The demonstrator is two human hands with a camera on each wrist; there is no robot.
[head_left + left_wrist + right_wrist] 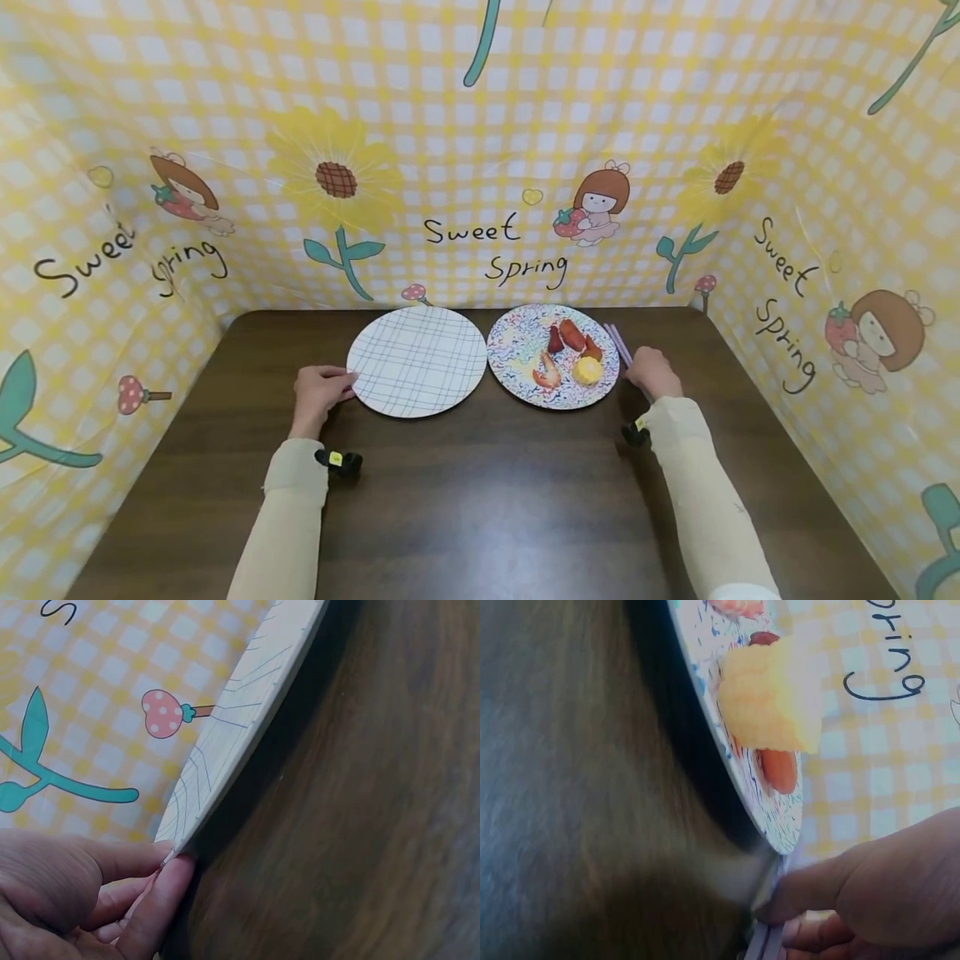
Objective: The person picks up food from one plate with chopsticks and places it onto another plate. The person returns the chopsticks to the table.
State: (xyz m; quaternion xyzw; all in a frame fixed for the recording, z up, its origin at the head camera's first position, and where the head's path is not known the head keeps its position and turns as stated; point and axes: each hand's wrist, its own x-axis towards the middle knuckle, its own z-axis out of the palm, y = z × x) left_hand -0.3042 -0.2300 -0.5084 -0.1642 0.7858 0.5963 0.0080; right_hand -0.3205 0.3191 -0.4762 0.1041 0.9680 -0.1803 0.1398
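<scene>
My left hand (321,393) pinches the left rim of a white plate with thin blue crossing lines (417,362); the left wrist view shows thumb and fingers at the plate's edge (244,724). To its right sits a multicoloured speckled plate (510,354). On that one lie a yellow corn piece (587,371), a shrimp (548,373), a reddish sausage-like piece (572,334) and other brown-red food pieces. Just right of the speckled plate, my right hand (655,374) grips a pair of pale purple chopsticks (617,342), their far ends pointing toward the back wall.
Both plates rest near the back edge of a dark wooden table (465,500). A yellow checked cloth (465,158) with flowers and lettering hangs behind and along both sides. Small black cameras are strapped at each wrist.
</scene>
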